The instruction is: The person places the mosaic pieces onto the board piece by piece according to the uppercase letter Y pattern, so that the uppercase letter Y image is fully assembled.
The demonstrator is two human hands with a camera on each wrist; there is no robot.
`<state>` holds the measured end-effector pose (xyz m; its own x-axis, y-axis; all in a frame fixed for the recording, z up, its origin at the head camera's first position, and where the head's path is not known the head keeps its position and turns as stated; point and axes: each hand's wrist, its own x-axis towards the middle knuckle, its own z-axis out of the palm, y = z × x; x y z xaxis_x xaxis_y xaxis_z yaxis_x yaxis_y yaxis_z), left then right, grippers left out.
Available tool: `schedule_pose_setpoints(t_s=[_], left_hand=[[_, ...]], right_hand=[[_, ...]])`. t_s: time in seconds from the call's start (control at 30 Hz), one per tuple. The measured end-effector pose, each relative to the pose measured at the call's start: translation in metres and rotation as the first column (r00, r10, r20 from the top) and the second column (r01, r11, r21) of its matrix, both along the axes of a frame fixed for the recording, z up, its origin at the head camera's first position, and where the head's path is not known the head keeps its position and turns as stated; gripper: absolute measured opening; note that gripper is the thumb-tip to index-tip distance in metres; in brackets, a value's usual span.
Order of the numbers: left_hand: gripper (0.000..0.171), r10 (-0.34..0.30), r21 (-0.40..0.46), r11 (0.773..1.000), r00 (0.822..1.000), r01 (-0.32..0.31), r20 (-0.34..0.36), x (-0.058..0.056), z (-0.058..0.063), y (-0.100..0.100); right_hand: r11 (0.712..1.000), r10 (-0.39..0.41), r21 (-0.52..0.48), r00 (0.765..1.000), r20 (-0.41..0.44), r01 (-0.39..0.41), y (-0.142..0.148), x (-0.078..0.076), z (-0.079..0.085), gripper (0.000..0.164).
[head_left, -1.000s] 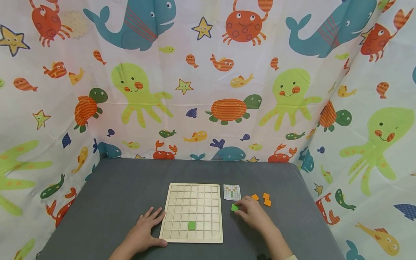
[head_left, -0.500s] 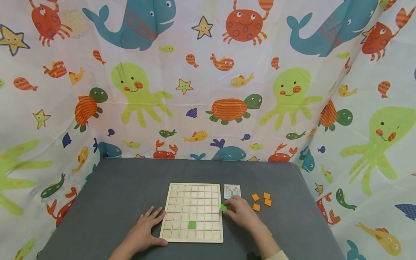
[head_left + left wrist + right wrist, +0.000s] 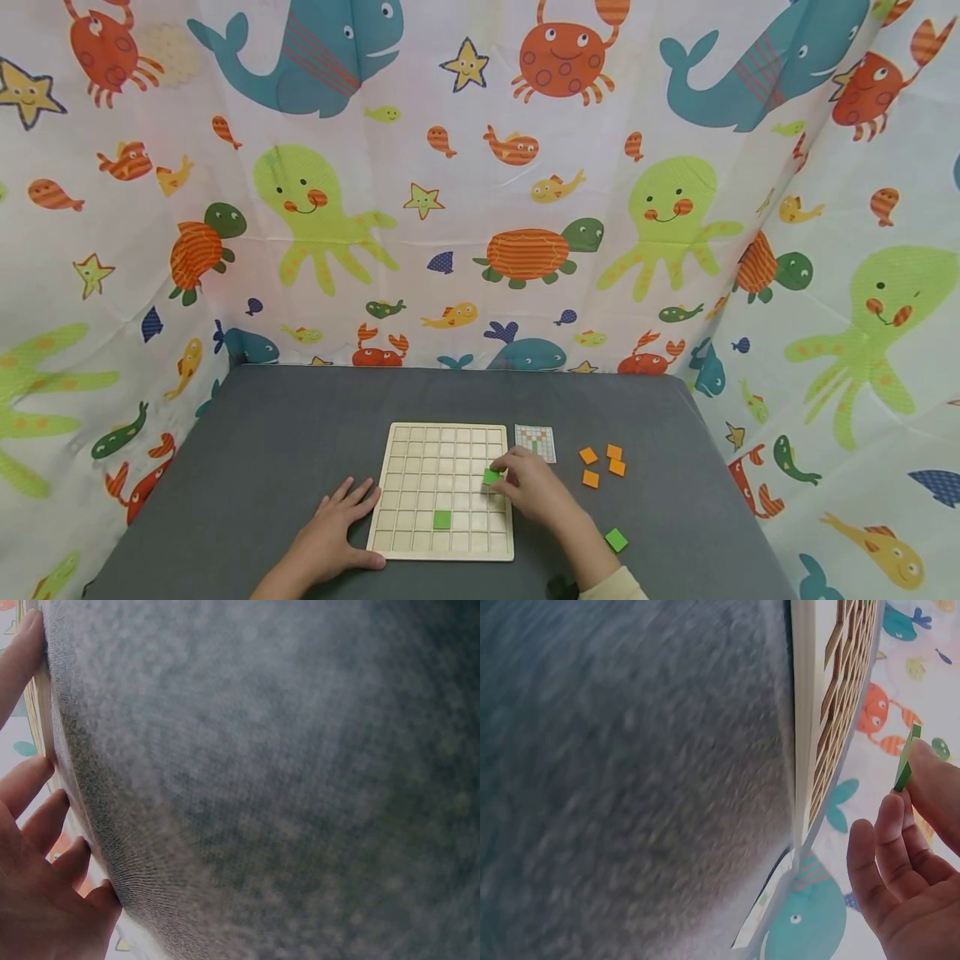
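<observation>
A wooden grid board (image 3: 408, 546) lies on the grey table. One green square tile (image 3: 442, 520) sits in a cell of its second row from the near edge. My right hand (image 3: 534, 487) pinches another green tile (image 3: 908, 759) between thumb and fingers, above the board's right side. In the right wrist view that tile is held clear of the board. My left hand (image 3: 326, 533) rests at the board's left edge, fingers spread, with the thumb near the front left corner. The left wrist view shows its fingers (image 3: 30, 784) along the board's side.
A small printed pattern card (image 3: 535, 442) lies right of the board. Several orange tiles (image 3: 591, 479) are scattered beyond it. A loose green tile (image 3: 616, 540) lies beside the right forearm. Patterned curtains (image 3: 450, 275) stand around the table's back and sides.
My right hand has carried the green tile leftward from beside the card to over the board. The loose green tile by the forearm has come into sight. The left hand stays put.
</observation>
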<state>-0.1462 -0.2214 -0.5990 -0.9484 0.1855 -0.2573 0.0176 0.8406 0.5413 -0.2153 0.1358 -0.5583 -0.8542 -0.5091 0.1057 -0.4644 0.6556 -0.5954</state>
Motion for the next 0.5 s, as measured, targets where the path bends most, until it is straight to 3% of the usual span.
schedule_pose_setpoints(t_s=[0.5], left_hand=[[0.115, -0.011, 0.008, 1.0, 1.0, 0.011, -0.002, 0.001, 0.001, -0.001]], right_hand=[[0.998, 0.057, 0.024, 0.998, -0.017, -0.056, -0.04, 0.002, -0.009, 0.02]])
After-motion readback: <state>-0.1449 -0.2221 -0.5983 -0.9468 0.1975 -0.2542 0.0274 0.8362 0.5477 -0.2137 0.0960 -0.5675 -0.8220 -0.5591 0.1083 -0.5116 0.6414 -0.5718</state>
